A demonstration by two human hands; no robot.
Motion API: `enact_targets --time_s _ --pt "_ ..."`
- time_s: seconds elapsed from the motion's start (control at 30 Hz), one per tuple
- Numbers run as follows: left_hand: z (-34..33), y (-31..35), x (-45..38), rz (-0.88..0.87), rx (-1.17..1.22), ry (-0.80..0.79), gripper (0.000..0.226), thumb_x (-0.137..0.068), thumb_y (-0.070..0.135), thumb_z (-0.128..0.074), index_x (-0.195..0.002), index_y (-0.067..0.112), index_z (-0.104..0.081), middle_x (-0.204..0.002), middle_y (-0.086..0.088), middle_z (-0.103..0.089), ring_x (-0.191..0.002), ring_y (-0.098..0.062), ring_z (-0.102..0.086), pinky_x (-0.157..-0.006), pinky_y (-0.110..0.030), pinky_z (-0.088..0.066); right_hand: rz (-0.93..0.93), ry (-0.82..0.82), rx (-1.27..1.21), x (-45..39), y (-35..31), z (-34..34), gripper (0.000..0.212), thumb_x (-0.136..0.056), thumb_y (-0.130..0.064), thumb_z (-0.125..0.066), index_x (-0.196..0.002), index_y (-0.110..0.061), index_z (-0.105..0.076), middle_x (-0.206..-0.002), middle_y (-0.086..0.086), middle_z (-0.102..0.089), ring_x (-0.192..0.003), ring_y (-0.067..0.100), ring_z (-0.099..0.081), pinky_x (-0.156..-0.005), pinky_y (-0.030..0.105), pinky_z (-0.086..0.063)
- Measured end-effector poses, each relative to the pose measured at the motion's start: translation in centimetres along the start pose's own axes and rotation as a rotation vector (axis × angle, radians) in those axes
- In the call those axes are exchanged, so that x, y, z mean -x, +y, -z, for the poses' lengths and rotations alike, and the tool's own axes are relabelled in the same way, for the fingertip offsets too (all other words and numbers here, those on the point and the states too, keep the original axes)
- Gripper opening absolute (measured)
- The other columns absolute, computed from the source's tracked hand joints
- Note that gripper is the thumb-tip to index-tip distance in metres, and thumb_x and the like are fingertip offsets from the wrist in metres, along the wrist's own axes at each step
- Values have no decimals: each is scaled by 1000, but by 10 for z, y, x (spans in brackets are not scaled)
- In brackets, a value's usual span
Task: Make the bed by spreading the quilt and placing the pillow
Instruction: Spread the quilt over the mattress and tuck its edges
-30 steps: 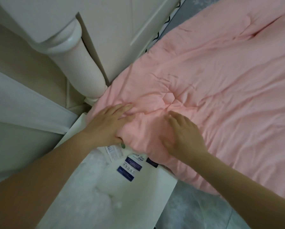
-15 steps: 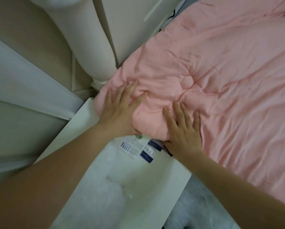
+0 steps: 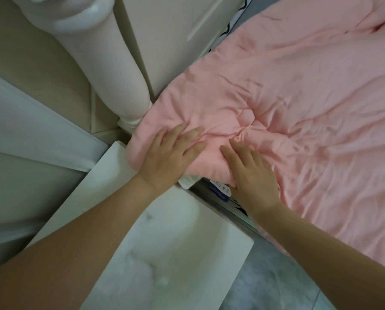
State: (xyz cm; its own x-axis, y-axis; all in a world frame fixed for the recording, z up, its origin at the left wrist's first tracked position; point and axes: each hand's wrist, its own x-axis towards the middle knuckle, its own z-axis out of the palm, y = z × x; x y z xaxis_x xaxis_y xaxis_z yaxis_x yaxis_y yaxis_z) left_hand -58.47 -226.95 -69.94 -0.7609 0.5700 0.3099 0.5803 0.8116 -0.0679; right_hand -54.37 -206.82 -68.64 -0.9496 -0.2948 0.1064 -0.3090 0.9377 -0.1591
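At centre and 3 o'clock, pink quilt [image 3: 298, 113]: spread over the bed, its corner laid beside the bedpost [image 3: 120, 81].
Left hand [image 3: 169, 156]: pressed flat on the corner, fingers splayed wide.
Right hand [image 3: 252, 175]: laid flat at the hem, fingers straight.
Care labels [image 3: 218, 189]: seen at 6 o'clock of the corner.

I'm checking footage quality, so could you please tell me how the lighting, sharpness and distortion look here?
Head view: dim, soft, even light with no glare; straight edges like the bedpost bow from the wide lens; the quilt and both hands, left and right, look slightly soft.
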Motion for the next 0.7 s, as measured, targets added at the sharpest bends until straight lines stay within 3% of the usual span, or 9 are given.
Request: enact_targets --time_s 0.07,0.17,0.27,0.33,0.47,0.57,0.7 --pt "-7 1 11 -18 -18 -34 42 -82 14 -55 -122 23 -56 -133 -5 -56 -120 -32 -51 -96 -49 -43 52 -24 49 9 -2 -9 77 -52 -4 -77 -123 -11 -48 -126 17 -60 -110 39 -60 -88 54 -49" --pt "-11 -4 16 -39 19 -218 65 -68 27 -66 -130 26 -48 -144 -7 -43 -131 -32 -35 -104 -54 -33 20 -112 102 13 -6 -20 85 -47 -17 -82 -124 -15 -46 -132 15 -55 -119 37 -54 -97 57 -41" --pt "-8 -8 16 -68 53 -347 77 -64 55 -57 -135 26 -43 -150 -8 -30 -137 -32 -24 -109 -55 -25 -14 -178 128 16 -12 -23 80 -51 -21 -77 -126 -14 -51 -137 17 -50 -126 37 -48 -103 60 -35" --pt "-6 -9 18 -73 54 -372 81 -65 62 -48 -137 26 -39 -151 -7 -26 -139 -32 -22 -110 -55 -23 -6 -203 138 19 -14 -24 72 -60 -30 -68 -128 -12 -51 -139 19 -47 -129 39 -44 -105 60 -30" --pt "-4 -13 21 -110 53 -371 85 -71 74 -44 -142 28 -34 -155 -6 -20 -143 -30 -17 -111 -56 -19 42 -322 146 30 -17 -25 85 -68 -53 -61 -138 -10 -41 -148 24 -33 -136 44 -31 -108 62 -19" --pt "-4 -31 29 -131 16 -426 78 -78 71 -40 -144 31 -31 -157 -2 -12 -145 -26 -11 -110 -59 -18 117 -399 111 38 -17 -20 81 -77 -61 -43 -142 -15 -36 -152 23 -24 -138 45 -23 -109 62 -14" --pt "-2 -59 29 -140 -41 -458 70 -83 57 -39 -145 25 -31 -155 -4 -20 -142 -28 -21 -110 -50 -27 265 -383 4 32 -6 -6 67 -85 -61 -34 -138 -22 -44 -153 10 -31 -139 39 -27 -108 57 -17"
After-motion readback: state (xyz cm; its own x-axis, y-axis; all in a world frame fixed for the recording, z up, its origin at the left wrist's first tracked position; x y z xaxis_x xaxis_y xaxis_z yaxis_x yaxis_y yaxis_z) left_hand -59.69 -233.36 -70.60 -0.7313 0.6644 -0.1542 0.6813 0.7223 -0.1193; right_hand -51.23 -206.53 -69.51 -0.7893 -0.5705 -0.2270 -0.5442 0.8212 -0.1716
